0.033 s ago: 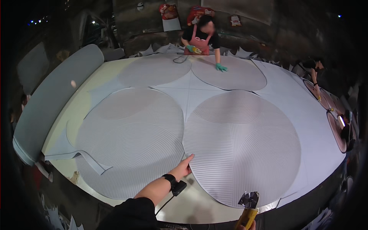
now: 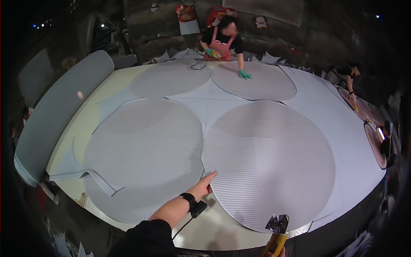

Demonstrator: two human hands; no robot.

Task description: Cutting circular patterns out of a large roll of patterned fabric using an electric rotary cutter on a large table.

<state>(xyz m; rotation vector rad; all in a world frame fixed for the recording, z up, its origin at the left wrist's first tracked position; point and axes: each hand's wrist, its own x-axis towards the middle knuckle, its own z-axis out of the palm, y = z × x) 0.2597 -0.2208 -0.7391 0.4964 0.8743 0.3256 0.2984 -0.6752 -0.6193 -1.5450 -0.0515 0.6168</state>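
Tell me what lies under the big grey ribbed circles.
The circles lie flat on a pale table, bare along its near edge. The left hand rests between two of them. Whatever sits directly beneath each circle is covered.

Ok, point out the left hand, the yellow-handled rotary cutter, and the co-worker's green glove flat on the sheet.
left hand [image 2: 204,185], head view, on the knuckles.
yellow-handled rotary cutter [image 2: 277,223], head view, on the round blade.
green glove [image 2: 245,75], head view, on its back.

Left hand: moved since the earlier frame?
No. Left hand sits in the same spot, fingertip at the gap between the two near discs.
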